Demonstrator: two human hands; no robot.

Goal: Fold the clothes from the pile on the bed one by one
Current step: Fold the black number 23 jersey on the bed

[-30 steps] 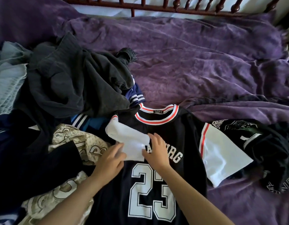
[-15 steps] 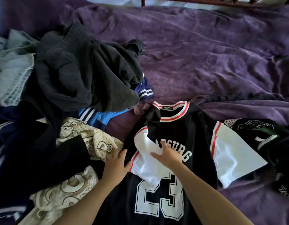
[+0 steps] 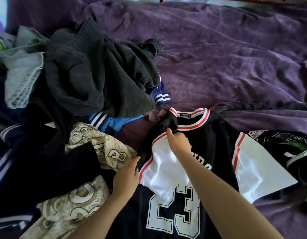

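Note:
A black jersey point(image 3: 209, 145) with white sleeves, a red-striped collar and the number 23 lies face up on the bed. Its left white sleeve point(image 3: 163, 171) is folded inward over the chest. My right hand point(image 3: 177, 144) lies on that sleeve's shoulder end, fingers pointing toward the bunched black fabric by the collar; its grip is not visible. My left hand point(image 3: 127, 176) rests with straight fingers on the jersey's left edge. The pile of clothes point(image 3: 83, 80) is heaped at the left, topped by a dark grey garment.
A beige patterned garment point(image 3: 76, 195) lies beside my left arm. A black printed shirt point(image 3: 290, 149) lies at the right, next to the other white sleeve point(image 3: 256, 169). The purple bedspread point(image 3: 227, 57) stretches behind, with a wooden bed rail point(image 3: 235, 0) at the top edge.
My right hand has slid up the folded sleeve from the chest lettering to the shoulder near the collar. The sleeve now lies flatter. My left hand stayed at the jersey's left edge.

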